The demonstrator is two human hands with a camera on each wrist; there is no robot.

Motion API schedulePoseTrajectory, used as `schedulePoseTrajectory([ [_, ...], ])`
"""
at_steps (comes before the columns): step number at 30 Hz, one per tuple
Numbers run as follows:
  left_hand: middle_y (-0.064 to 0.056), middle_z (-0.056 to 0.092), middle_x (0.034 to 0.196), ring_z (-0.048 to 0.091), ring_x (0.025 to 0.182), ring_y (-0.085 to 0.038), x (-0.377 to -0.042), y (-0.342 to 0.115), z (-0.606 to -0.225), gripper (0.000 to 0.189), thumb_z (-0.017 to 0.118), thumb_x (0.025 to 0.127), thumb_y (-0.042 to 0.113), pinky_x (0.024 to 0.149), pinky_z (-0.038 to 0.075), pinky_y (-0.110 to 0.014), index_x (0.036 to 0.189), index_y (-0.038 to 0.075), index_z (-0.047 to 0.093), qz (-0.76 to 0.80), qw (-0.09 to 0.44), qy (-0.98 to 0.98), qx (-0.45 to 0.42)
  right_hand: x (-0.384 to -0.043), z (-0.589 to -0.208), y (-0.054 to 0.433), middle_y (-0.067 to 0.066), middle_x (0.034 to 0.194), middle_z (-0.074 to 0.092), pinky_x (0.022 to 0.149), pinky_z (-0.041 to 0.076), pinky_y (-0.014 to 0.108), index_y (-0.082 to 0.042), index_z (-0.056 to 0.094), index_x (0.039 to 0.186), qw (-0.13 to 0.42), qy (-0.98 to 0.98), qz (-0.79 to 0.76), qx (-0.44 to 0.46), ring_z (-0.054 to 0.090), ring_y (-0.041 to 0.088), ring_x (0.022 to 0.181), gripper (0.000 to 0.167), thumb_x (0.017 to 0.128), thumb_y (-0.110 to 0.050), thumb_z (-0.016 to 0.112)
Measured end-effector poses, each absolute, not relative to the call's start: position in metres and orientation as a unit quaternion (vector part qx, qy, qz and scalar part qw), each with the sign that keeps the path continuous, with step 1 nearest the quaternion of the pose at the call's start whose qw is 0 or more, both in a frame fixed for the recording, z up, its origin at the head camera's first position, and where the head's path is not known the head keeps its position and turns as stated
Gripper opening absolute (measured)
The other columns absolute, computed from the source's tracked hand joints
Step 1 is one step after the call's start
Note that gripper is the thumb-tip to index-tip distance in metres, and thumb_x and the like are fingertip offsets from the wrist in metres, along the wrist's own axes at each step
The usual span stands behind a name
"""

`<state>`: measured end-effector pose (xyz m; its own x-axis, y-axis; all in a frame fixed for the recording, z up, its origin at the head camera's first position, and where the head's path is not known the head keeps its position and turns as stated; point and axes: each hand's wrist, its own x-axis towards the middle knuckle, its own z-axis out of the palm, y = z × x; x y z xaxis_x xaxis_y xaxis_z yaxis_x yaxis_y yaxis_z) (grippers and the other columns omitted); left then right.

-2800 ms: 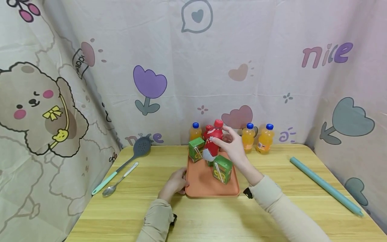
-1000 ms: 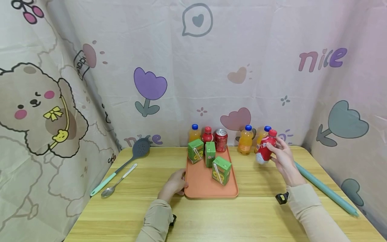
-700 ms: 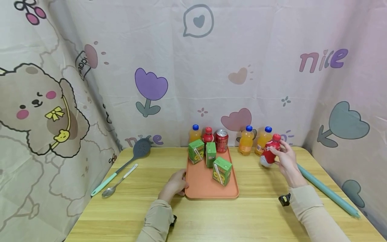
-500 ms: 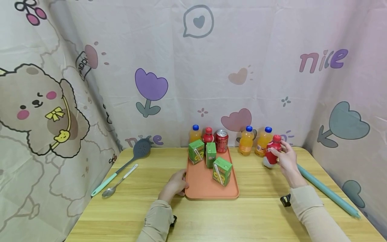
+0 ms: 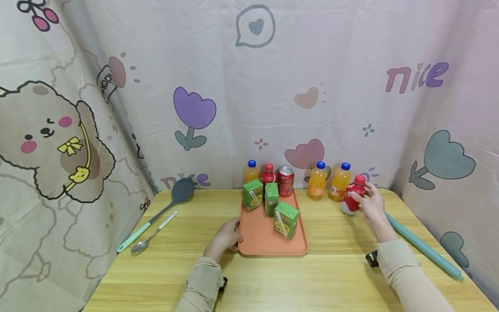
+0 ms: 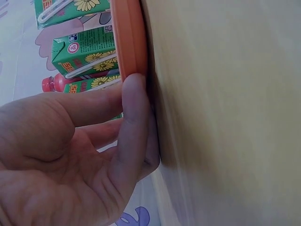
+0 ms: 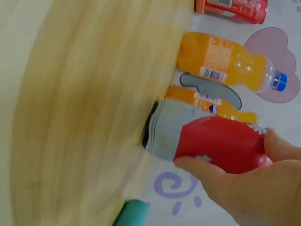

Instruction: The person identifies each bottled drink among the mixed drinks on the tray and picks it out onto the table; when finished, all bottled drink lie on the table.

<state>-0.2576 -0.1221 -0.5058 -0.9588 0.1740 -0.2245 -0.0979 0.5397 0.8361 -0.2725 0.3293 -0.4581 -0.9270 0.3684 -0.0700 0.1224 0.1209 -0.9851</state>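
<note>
With thumb and fingers my right hand (image 5: 373,209) grips a red bottle (image 5: 354,194) with a red cap and a pale bottom. The bottle is slightly tilted, its base right at the tabletop in the right wrist view, beside two orange juice bottles (image 7: 209,59) with blue caps. My left hand (image 5: 225,235) pinches the left rim of an orange tray (image 5: 255,238); its thumb presses on the rim in the left wrist view. On the tray stand several green drink cartons (image 5: 286,220), a red can (image 5: 286,182), another red bottle (image 5: 268,174) and an orange juice bottle (image 5: 251,172), partly hidden.
To the left lie a grey slotted skimmer (image 5: 182,190) with a mint handle and a metal spoon (image 5: 140,247). A teal rod (image 5: 425,246) lies along the right side. A printed curtain (image 5: 249,86) hangs behind the wooden table (image 5: 280,281).
My right hand has carried the red bottle from over the tray to the right and lowered it beside the two orange bottles. My left hand has stayed at the tray's rim.
</note>
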Motion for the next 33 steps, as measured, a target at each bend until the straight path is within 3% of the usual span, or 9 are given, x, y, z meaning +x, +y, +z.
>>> schedulePoseTrajectory([
  [3, -0.01, 0.051, 0.093, 0.055, 0.071, -0.018, -0.257, -0.121, -0.505, 0.075, 0.065, 0.09, -0.014, 0.047, 0.058, -0.027, 0.159, 0.003, 0.043, 0.483, 0.141, 0.864, 0.022, -0.27, -0.456, 0.333, 0.026, 0.17, 0.029, 0.121, 0.046, 0.059, -0.012, 0.017, 0.17, 0.092, -0.779, 0.602, -0.148, 0.04, 0.041, 0.147, 0.075, 0.108, -0.02, 0.059],
  [7, -0.009, 0.05, 0.09, 0.053, 0.069, -0.017, -0.255, -0.121, -0.507, 0.074, 0.065, 0.089, -0.016, 0.047, 0.058, -0.027, 0.158, 0.002, 0.044, 0.486, 0.145, 0.861, 0.025, -0.264, -0.456, 0.331, 0.032, 0.168, 0.029, 0.125, 0.037, 0.066, -0.005, 0.015, 0.169, 0.123, -0.845, 0.501, -0.141, 0.034, 0.051, 0.152, 0.076, 0.107, -0.016, 0.059],
  [9, -0.009, 0.05, 0.089, 0.053, 0.069, -0.017, -0.255, -0.121, -0.507, 0.074, 0.065, 0.089, -0.016, 0.047, 0.057, -0.027, 0.158, 0.002, 0.044, 0.487, 0.144, 0.861, 0.026, -0.26, -0.454, 0.323, 0.034, 0.167, 0.028, 0.125, 0.03, 0.071, -0.003, 0.016, 0.168, 0.167, -0.869, 0.445, -0.135, 0.03, 0.055, 0.152, 0.078, 0.104, -0.013, 0.06],
  [14, -0.009, 0.049, 0.09, 0.052, 0.07, -0.017, -0.255, -0.122, -0.506, 0.076, 0.064, 0.089, -0.016, 0.047, 0.057, -0.026, 0.159, 0.002, 0.042, 0.488, 0.141, 0.861, 0.022, -0.25, -0.444, 0.291, 0.026, 0.168, 0.029, 0.122, 0.034, 0.072, -0.01, 0.024, 0.168, 0.311, -0.87, 0.373, -0.082, 0.034, 0.05, 0.15, 0.08, 0.1, -0.011, 0.064],
  [18, -0.009, 0.049, 0.091, 0.054, 0.068, -0.017, -0.255, -0.123, -0.505, 0.075, 0.064, 0.088, -0.016, 0.046, 0.057, -0.026, 0.158, 0.001, 0.043, 0.489, 0.139, 0.861, 0.023, -0.244, -0.435, 0.265, 0.022, 0.17, 0.029, 0.12, 0.034, 0.076, -0.013, 0.033, 0.166, 0.359, -0.868, 0.344, 0.008, 0.035, 0.051, 0.151, 0.074, 0.1, -0.012, 0.067],
  [24, -0.01, 0.05, 0.092, 0.056, 0.07, -0.018, -0.255, -0.123, -0.503, 0.074, 0.065, 0.088, -0.016, 0.047, 0.058, -0.027, 0.157, 0.001, 0.044, 0.492, 0.138, 0.859, 0.026, -0.248, -0.427, 0.231, 0.025, 0.169, 0.03, 0.12, 0.028, 0.08, -0.014, 0.036, 0.165, 0.294, -0.908, 0.273, 0.119, 0.025, 0.053, 0.156, 0.065, 0.107, -0.027, 0.062],
  [33, -0.008, 0.049, 0.088, 0.053, 0.069, -0.016, -0.251, -0.123, -0.502, 0.074, 0.065, 0.088, -0.016, 0.048, 0.058, -0.027, 0.157, 0.0, 0.044, 0.497, 0.138, 0.856, 0.039, -0.276, -0.422, 0.198, 0.016, 0.175, 0.022, 0.126, 0.008, 0.081, -0.023, 0.027, 0.169, 0.166, -0.958, 0.195, 0.13, 0.008, 0.052, 0.162, 0.069, 0.109, -0.052, 0.047],
])
